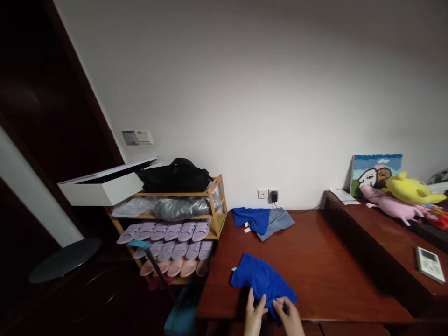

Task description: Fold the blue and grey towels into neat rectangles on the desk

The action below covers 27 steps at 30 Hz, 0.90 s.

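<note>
A blue cloth (261, 277) lies crumpled near the front edge of the reddish-brown table (325, 275), its lower end at both hands. My left hand (255, 311) has thumb and forefinger at the cloth's lower left edge, the fingertips a little apart. On the right, my right hand (288, 313) pinches the lower edge of the same cloth. Farther back, by the wall, another blue cloth (254, 218) overlaps a grey-blue cloth (276, 224); small white tags show beside them.
Left of the table stands a wooden rack (219, 205) with slippers, a black bag (177, 176) and a white box (101, 187). A raised ledge (378, 247) on the right bears plush toys (409, 189) and a white remote-like device (430, 264). A charger (274, 196) is plugged into the wall.
</note>
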Each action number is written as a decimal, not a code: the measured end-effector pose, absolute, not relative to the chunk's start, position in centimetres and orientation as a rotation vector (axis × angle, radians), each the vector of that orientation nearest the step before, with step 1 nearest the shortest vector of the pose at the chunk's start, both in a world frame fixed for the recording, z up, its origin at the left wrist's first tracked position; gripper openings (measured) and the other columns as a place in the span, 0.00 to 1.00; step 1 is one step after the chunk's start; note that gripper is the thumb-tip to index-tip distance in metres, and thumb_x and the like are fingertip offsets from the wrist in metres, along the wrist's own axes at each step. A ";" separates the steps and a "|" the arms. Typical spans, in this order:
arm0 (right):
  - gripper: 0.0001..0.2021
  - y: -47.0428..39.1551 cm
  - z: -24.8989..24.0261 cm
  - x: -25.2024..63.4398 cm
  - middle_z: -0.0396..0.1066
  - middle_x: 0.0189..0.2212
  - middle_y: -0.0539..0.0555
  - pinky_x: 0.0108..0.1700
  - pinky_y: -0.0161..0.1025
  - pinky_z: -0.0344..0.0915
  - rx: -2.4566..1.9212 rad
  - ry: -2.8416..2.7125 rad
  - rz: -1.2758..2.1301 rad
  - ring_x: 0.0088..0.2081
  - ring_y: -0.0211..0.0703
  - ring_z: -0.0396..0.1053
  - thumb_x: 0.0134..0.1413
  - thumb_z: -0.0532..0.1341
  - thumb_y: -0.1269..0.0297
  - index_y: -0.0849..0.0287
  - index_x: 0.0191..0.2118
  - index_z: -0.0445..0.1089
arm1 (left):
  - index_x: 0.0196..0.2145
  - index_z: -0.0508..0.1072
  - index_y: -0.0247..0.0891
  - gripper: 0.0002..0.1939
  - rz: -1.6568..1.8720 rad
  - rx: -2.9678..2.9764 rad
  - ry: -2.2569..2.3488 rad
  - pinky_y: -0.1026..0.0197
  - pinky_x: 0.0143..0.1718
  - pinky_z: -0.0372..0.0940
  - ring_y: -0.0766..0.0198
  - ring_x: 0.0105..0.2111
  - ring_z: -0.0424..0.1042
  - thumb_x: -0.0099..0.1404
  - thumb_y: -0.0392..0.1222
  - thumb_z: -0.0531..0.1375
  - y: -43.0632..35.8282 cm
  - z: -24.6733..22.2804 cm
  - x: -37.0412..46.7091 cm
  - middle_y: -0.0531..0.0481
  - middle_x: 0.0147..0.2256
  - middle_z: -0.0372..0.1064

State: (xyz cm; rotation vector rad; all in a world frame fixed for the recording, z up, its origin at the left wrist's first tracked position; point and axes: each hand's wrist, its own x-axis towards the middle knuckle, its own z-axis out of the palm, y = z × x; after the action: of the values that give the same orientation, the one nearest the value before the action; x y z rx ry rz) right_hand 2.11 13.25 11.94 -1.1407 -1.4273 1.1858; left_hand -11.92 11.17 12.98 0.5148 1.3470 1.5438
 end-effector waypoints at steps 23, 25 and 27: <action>0.25 13.6 33.2 9.8 0.62 0.20 0.43 0.30 0.36 0.70 -0.824 -0.937 1.315 0.24 0.37 0.65 0.45 0.71 0.38 0.57 0.33 0.74 | 0.38 0.79 0.36 0.23 1.903 0.842 1.196 0.63 0.35 0.66 0.64 0.32 0.74 0.52 0.56 0.74 8.5 34.6 -16.7 0.50 0.33 0.77; 0.24 14.2 35.3 13.7 0.58 0.18 0.41 0.28 0.34 0.70 -0.839 -0.844 1.222 0.23 0.36 0.65 0.43 0.72 0.40 0.57 0.33 0.73 | 0.39 0.78 0.36 0.26 2.018 0.824 1.250 0.64 0.35 0.66 0.65 0.31 0.73 0.49 0.57 0.75 8.0 36.8 -20.4 0.51 0.33 0.76; 0.23 14.8 36.9 18.0 0.59 0.18 0.41 0.26 0.32 0.69 -0.844 -0.752 1.135 0.22 0.34 0.63 0.42 0.73 0.43 0.57 0.32 0.72 | 0.40 0.77 0.36 0.28 2.119 0.788 1.308 0.66 0.31 0.64 0.68 0.28 0.71 0.47 0.57 0.75 7.3 38.8 -24.0 0.54 0.31 0.75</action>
State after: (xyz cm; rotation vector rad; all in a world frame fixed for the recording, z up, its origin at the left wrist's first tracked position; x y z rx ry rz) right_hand 18.01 14.77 36.93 -0.8440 -0.7521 1.1345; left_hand -23.99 7.28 38.76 0.7875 1.3080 2.1193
